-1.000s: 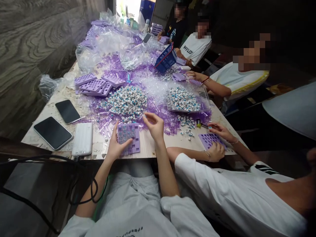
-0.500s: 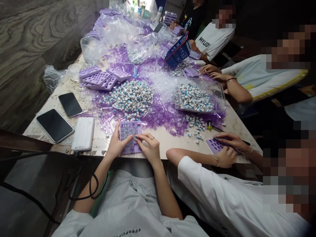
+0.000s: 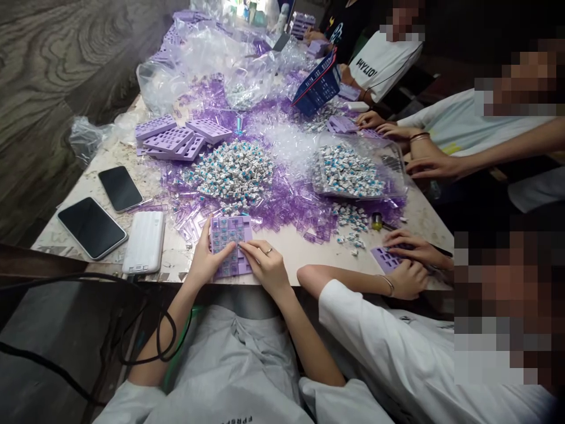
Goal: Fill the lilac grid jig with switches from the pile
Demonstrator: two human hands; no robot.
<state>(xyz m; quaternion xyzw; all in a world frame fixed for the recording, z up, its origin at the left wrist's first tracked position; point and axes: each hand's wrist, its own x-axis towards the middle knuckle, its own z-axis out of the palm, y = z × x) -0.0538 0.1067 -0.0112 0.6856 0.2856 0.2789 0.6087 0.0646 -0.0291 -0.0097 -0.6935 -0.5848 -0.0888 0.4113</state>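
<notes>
A light purple slotted tray (image 3: 246,225) lies at the table's near edge, many of its slots filled with small clear-topped pieces. My left hand (image 3: 203,259) grips its left side, thumb resting on the top face. Over the tray's right-hand slots, my right hand (image 3: 267,264) has thumb and fingertips pinched together. Whatever they pinch is too small and covered to make out. Just beyond the tray is a heap of small white and blue pieces (image 3: 233,174). Loose transparent purple pieces (image 3: 286,206) spread around that heap.
Two phones (image 3: 92,227) and a white power bank (image 3: 143,242) with a cable lie left. Purple trays (image 3: 170,140) are stacked behind. A clear bin (image 3: 348,174) of white-blue pieces and a blue basket (image 3: 315,85) stand right. Co-workers' hands (image 3: 410,265) work along the right side.
The view has shifted slightly. At the right, a co-worker's forearm now reaches in toward the clear bin. My hands keep nearly the same hold and pinch at the tray.
</notes>
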